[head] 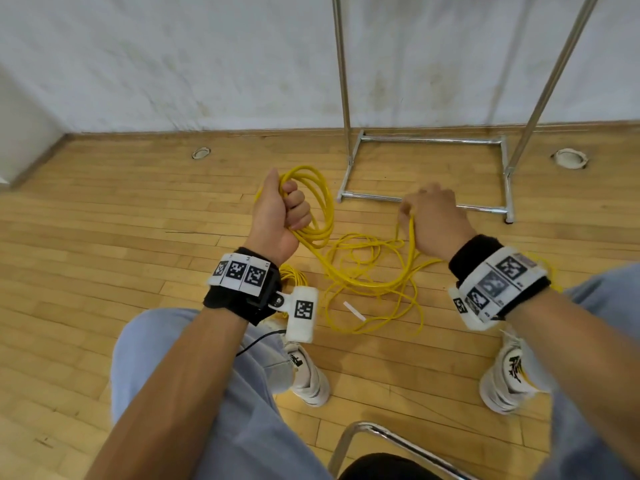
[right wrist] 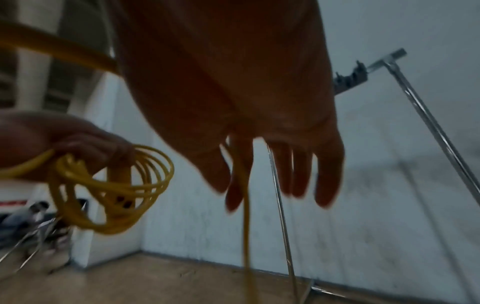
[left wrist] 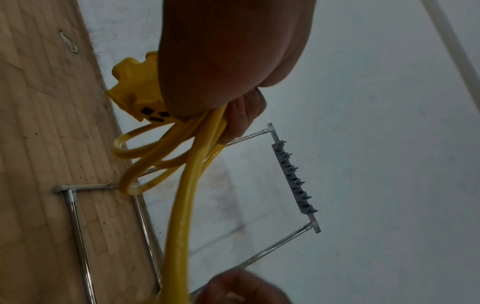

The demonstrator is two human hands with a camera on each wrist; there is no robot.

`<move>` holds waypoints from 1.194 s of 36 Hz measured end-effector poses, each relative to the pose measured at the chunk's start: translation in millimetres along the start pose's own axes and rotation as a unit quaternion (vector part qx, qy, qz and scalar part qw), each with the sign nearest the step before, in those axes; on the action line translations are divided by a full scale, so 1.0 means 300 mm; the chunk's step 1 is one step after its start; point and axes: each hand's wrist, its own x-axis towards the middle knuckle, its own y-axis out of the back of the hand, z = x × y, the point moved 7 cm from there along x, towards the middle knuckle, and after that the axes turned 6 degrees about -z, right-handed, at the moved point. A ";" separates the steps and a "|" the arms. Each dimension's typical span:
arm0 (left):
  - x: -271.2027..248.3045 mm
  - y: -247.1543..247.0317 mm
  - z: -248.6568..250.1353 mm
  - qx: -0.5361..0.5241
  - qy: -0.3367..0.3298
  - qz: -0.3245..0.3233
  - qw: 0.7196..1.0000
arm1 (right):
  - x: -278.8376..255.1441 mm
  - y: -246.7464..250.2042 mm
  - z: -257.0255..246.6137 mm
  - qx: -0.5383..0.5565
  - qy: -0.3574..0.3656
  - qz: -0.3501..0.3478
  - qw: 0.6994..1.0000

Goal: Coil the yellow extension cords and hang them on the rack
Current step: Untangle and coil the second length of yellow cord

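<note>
1. Left hand (head: 277, 211): fist curled tight round a bundle of yellow loops (head: 317, 202), held up above the floor; left wrist view shows the yellow socket block (left wrist: 135, 96) of the cord tucked against the same fist.
2. Right hand (head: 434, 218): fingers hang nearly straight in the right wrist view, w/ a single run of yellow cord (right wrist: 245, 226) passing between them; head view suggests a light pinch at the fingertips, but can't tell how firm; the strand drops to the floor.
3. Loose cord (head: 367, 278): tangled slack on the wood floor (head: 104, 237) between the feet & the rack base; a second yellow bunch (head: 294, 277) shows just behind the left wrist, can't tell if it's a separate cord.
4. Rack (head: 426, 140): chrome frame by the wall, just beyond the hands; hook strip (left wrist: 294, 179) on the top bar carries nothing.
5. Progress, my read: early-mid; several loops gathered, plenty of slack left to wind, nothing hung yet.
6. Writing: square black/white markers on both wristbands; black marks on the shoes (head: 304, 368), unreadable; no brand legible on the cord.
</note>
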 end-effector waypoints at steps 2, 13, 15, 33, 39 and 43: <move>-0.002 0.010 0.004 -0.003 -0.004 0.006 1.000 | -0.029 -0.058 -0.015 -0.038 0.001 -0.088 0.995; -0.022 -0.024 -0.053 0.021 -0.006 0.013 1.000 | -0.241 -0.177 -0.288 0.207 0.276 -0.295 0.891; -0.024 -0.040 -0.075 0.016 0.005 -0.001 1.000 | -0.258 -0.176 -0.303 0.296 0.266 -0.281 0.873; -0.039 -0.080 -0.085 -0.056 0.161 -0.124 0.978 | -0.188 -0.417 0.079 0.393 -0.026 -0.243 0.887; -0.077 -0.121 -0.151 0.092 0.254 -0.203 0.941 | -0.099 -0.311 0.223 0.394 -0.124 -0.121 0.903; -0.107 -0.144 -0.215 0.181 0.300 -0.219 0.911 | -0.048 -0.227 0.227 0.463 -0.119 -0.112 0.871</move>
